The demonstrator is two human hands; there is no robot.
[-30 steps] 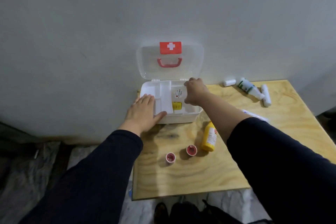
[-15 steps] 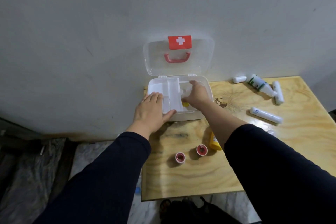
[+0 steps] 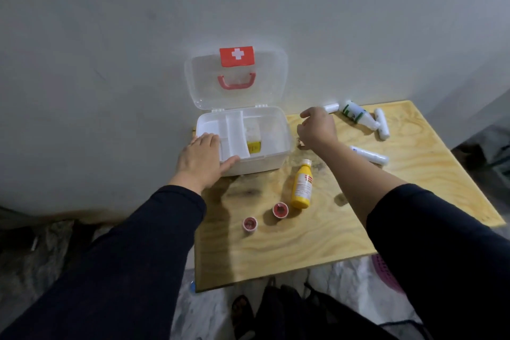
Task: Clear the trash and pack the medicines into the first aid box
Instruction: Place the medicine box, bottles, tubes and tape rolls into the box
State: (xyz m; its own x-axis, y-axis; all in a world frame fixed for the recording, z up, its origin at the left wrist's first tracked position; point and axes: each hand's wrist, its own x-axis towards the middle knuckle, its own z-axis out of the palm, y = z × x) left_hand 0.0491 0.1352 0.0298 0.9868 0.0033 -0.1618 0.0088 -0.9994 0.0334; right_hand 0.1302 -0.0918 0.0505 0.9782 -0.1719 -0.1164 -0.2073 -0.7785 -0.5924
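- The first aid box [image 3: 265,157] sits at the back left corner of the plywood bench [image 3: 303,243], against the grey wall. It is white and translucent, with rounded corners.
- Its clear lid [image 3: 237,77] stands open and upright, carrying a red label with a white cross above a red handle.
- Inside, a white divider tray covers the left part; to its right a small pack with a yellow band [image 3: 254,143] lies in the box.
- The left hand [image 3: 202,160] lies flat on the box's near left corner, fingers spread over the rim, thumb along the front edge.
- The right hand [image 3: 317,127] hovers above the bench just right of the box; its grip is loose, fingers half curled and holding nothing.
- A yellow bottle [image 3: 302,185] with a white cap lies on its side in front of the box.
- Two small red-topped pots [image 3: 265,217] stand near the bottle's base.
- Toward the far right corner lie a white bottle with a green label [image 3: 358,116] and three white rolls [image 3: 382,127].
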